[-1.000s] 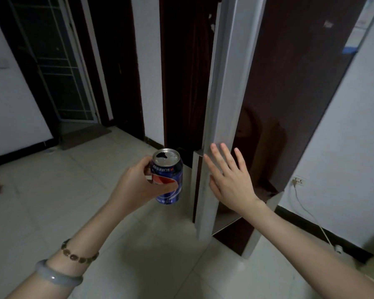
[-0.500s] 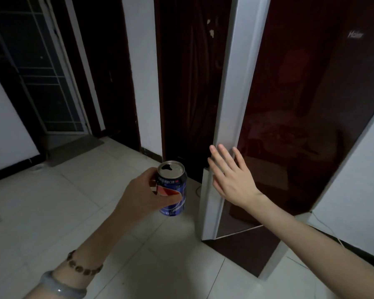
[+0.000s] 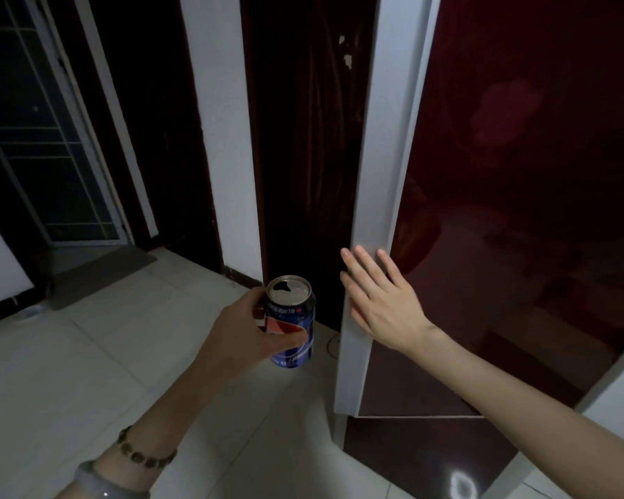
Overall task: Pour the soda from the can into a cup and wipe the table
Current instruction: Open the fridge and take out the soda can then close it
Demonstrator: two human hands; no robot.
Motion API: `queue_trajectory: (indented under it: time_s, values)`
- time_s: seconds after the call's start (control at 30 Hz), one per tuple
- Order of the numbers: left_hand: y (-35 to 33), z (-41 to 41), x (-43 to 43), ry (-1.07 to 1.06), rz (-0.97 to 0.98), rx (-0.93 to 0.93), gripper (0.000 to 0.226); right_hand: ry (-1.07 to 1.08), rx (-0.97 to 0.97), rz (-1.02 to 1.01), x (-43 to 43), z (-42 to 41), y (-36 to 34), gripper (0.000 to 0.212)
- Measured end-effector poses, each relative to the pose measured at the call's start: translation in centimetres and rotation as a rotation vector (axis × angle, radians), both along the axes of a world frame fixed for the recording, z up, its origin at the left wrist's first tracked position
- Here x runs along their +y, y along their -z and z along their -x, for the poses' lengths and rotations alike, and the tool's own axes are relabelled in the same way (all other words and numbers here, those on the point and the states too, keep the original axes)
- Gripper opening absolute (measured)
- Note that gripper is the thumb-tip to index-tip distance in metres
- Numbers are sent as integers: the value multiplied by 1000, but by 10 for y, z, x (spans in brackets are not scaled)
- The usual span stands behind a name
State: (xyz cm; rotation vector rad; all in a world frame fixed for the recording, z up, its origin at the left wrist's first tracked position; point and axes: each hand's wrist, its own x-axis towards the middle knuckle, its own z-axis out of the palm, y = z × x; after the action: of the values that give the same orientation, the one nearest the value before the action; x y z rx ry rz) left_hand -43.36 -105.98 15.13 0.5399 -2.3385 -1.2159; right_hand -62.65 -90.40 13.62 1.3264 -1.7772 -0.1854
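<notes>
pale tiled floor (image 3: 69, 372), dark red fridge door (image 3: 519, 174). left hand (image 3: 238, 336) grips the opened can (image 3: 296, 329) upright; right hand (image 3: 382, 304) presses flat, fingers (image 3: 361, 268) straight, on the door's edge. probably shutting it; next needs a cup, none in view.

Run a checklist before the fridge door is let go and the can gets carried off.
1. Grip on the soda can: ok, the left hand is wrapped round its side.
2. Can upright: ok, the lid faces up, so a spill looks unlikely.
3. Can opened: ok, the lid shows an open mouth.
4. Right hand free to withdraw: ok, it lies flat with straight fingers on the fridge door, near its pale edge.
5. Fridge door fully shut: cannot tell, the seal is not visible.
6. Route to the cup and table: cannot tell, neither is in view.
</notes>
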Motion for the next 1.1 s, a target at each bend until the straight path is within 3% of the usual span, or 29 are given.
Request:
queue_trajectory:
  time_s: [0.6,1.1]
  values:
    - [-1,169,-94,129,-39,39,56,182,-22,-61,-86,130,-9,49]
    - [-11,290,-181,479,-72,5,60,342,1,12,-120,196,4,43]
